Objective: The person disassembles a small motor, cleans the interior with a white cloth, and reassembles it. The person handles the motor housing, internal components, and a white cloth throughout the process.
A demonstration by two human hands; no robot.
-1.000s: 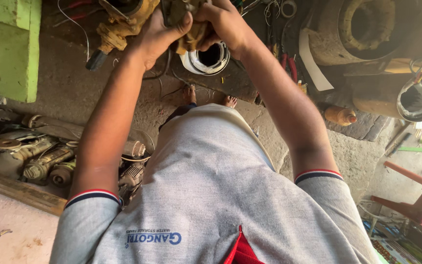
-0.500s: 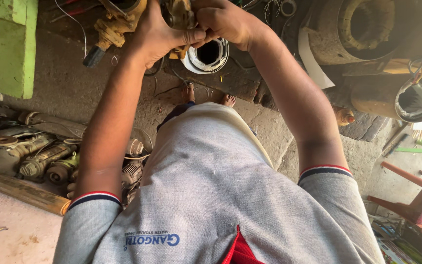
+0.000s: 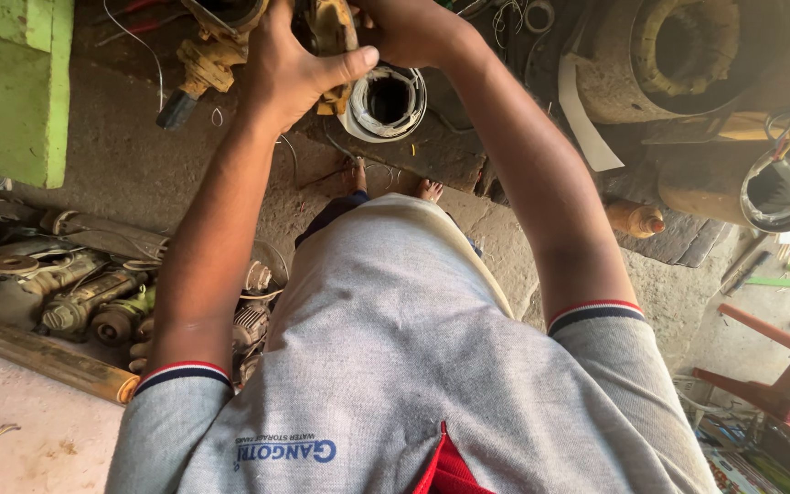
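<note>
I look down over my grey shirt at both hands raised at the top of the head view. My left hand (image 3: 299, 64) wraps around a dirty yellow metal pump part (image 3: 331, 32), its thumb pressed across the part's lower side. My right hand (image 3: 409, 27) grips the same part from the right, partly cut off by the frame's top edge. Just below and behind the hands sits a round white motor housing (image 3: 386, 101) with dark windings inside. Most of the yellow part is hidden by my fingers.
A green painted post (image 3: 29, 87) stands at the upper left. Old motors and rusty parts (image 3: 75, 293) lie on the floor at left beside a long brass-coloured tube (image 3: 43, 357). Large rusty cylinders (image 3: 678, 55) and a red wooden stool (image 3: 770, 366) stand at right. My bare feet (image 3: 393, 183) show below.
Both hands have stayed on the yellow part and drawn closer together around it. The view shifted slightly, with the white housing now more exposed beneath my left thumb.
</note>
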